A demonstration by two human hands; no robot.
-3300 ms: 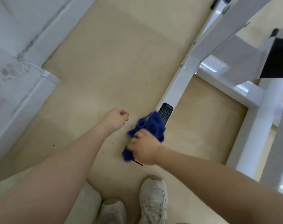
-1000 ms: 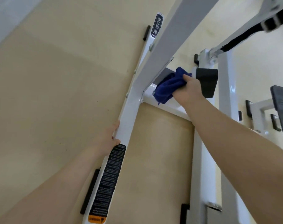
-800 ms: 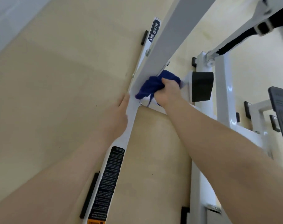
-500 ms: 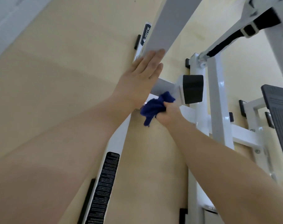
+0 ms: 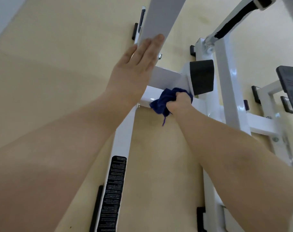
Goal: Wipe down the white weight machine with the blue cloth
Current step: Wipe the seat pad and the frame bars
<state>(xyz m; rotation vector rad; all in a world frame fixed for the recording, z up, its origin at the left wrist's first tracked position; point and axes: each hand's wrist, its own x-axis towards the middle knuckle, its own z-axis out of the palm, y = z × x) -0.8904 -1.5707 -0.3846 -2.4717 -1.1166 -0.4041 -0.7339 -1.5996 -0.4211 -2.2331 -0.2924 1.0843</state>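
The white weight machine (image 5: 122, 141) fills the view from above, its frame bars lying on the floor and rising toward me. My right hand (image 5: 179, 103) grips the bunched blue cloth (image 5: 164, 101) and presses it on a low white cross bar, just below a black pad (image 5: 201, 77). A loose thread hangs from the cloth. My left hand (image 5: 135, 71) lies flat with straight fingers against the slanted white upright bar (image 5: 160, 15), left of and above the cloth.
A black warning label (image 5: 114, 190) runs along the floor bar near me. Black rubber feet (image 5: 134, 30) stick out from the frame. A black strap (image 5: 232, 22) and a dark footplate (image 5: 291, 84) sit at the right. Beige floor (image 5: 58, 64) lies to the left.
Since 3.3 s ago I moved from the bar's near end up to the cross bar. In the last half second the cloth slid slightly right along it; my left hand stays flat on the upright.
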